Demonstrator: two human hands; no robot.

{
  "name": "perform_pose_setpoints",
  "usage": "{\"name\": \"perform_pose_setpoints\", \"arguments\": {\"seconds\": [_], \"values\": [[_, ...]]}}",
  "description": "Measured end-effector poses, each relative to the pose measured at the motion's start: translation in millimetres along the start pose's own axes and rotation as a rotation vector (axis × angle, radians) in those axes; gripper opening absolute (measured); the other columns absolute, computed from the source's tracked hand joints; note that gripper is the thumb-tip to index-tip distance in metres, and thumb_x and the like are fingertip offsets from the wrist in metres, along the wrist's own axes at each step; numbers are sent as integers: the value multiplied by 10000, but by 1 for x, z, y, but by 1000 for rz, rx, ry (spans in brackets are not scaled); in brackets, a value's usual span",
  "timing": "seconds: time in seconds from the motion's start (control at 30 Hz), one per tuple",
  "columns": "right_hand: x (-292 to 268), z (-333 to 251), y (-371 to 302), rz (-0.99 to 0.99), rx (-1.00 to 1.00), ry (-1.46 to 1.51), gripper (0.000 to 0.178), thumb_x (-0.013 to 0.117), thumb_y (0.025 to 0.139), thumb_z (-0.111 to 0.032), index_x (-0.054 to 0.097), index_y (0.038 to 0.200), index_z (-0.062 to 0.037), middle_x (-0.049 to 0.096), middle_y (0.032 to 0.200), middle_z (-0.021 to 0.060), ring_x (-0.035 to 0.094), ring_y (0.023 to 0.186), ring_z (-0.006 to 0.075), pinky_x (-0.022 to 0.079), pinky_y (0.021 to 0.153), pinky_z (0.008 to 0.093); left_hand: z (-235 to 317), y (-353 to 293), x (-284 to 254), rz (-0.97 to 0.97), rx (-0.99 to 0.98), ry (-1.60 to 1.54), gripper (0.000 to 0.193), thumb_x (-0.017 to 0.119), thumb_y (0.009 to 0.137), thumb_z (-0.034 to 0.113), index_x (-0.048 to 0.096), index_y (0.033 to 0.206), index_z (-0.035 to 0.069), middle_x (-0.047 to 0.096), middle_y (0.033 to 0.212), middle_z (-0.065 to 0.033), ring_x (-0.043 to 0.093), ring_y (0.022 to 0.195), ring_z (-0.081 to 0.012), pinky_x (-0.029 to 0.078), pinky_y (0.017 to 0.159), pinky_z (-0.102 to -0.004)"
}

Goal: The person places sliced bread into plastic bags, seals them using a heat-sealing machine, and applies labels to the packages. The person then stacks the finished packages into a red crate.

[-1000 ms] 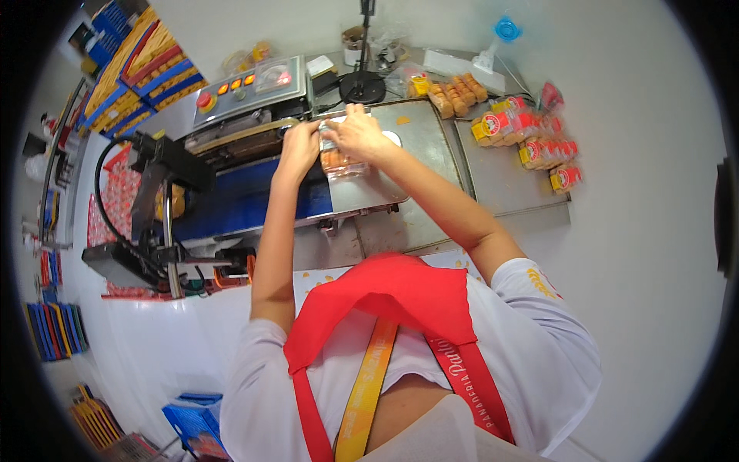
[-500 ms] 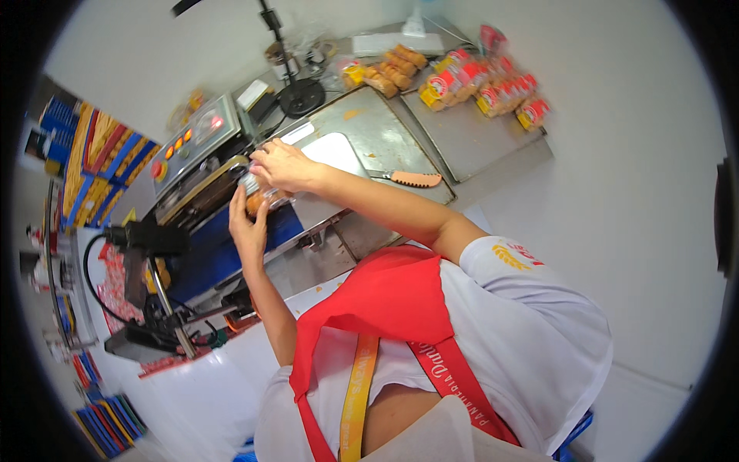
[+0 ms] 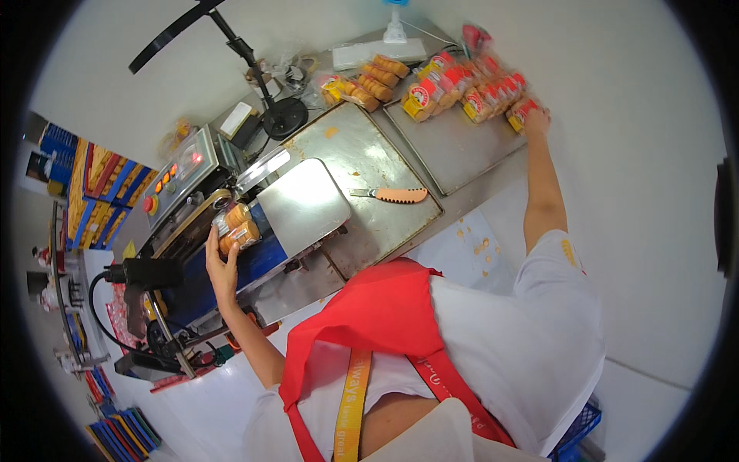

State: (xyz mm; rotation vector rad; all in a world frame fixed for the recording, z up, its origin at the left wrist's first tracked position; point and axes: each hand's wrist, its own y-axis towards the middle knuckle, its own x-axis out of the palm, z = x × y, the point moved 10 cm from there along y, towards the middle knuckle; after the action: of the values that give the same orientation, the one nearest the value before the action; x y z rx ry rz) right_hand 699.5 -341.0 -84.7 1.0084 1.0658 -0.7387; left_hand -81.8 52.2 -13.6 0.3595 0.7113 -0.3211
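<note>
My left hand (image 3: 222, 269) holds a clear bag of golden bread slices (image 3: 243, 236) from its near side, thumb and fingers around it. The bag lies on the blue conveyor belt (image 3: 265, 258) of a sealing machine (image 3: 181, 179), close to its sealing strip. Far to the right, my right hand (image 3: 539, 123) is closed on a bread package with a red and yellow label (image 3: 522, 113), at the end of a group of similar packages (image 3: 439, 88). Its fingertips are partly hidden. A shiny metal plate (image 3: 308, 204) lies beside the belt.
A knife with an orange handle (image 3: 400, 195) rests on a worn metal tray (image 3: 369, 146). A second tray (image 3: 454, 158) is beside it. Unlabelled bread stacks (image 3: 377, 81) and a black lamp stand (image 3: 285, 118) are at the back. A black device on a post (image 3: 150, 272) stands left.
My right hand has left the bread bag at the machine and swung far right to the labelled packages. My left hand stays with the bag. The view has shifted slightly.
</note>
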Motion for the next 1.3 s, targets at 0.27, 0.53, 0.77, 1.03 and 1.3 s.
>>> {"name": "perform_pose_setpoints", "arguments": {"seconds": [0.27, 0.53, 0.77, 1.03, 1.3], "values": [[-143, -123, -47, 237, -509, 289, 228, 634, 786, -244, 696, 943, -90, 648, 950, 105, 558, 978, 291, 455, 810, 402, 219, 2, 11, 130, 365, -78, 514, 732, 704, 61, 587, 1197, 68, 457, 1348, -160, 439, 1253, -320, 339, 1048, -419], [-322, -302, -145, -229, -724, 1101, 344, 598, 858, -351, 666, 770, -25, 604, 645, 99, 573, 625, 238, 424, 577, 384, 317, 4, 122, 119, 623, -156, 644, 822, 623, 105, 549, 1205, 71, 554, 1185, -133, 542, 1092, -323, 439, 916, -392], [-386, -333, -191, -413, -1127, 1369, 542, 635, 874, -262, 424, 1351, -112, 619, 745, 10, 536, 671, 43, 426, 622, 203, 247, 40, 105, -74, 320, -669, 355, 702, 828, 177, 573, 1127, 36, 642, 971, -59, 640, 868, -185, 520, 750, -305], [-428, -367, -220, -459, -1115, 1481, 690, 678, 836, -202, 298, 1382, -16, 620, 669, 57, 537, 583, 74, 435, 547, 236, 202, 16, 169, -832, -280, -1544, 517, 451, 946, 470, 494, 1209, 28, 614, 1090, -86, 629, 945, -163, 533, 807, -306], [-399, -386, -212, -237, -979, 1849, 898, 701, 833, -254, 52, 1407, -18, 629, 945, 127, 603, 806, 163, 495, 742, 287, 179, 41, 107, -267, -50, -1498, 506, 438, 958, 423, 412, 1303, 53, 528, 1249, -91, 544, 1121, -187, 468, 930, -347]]}}
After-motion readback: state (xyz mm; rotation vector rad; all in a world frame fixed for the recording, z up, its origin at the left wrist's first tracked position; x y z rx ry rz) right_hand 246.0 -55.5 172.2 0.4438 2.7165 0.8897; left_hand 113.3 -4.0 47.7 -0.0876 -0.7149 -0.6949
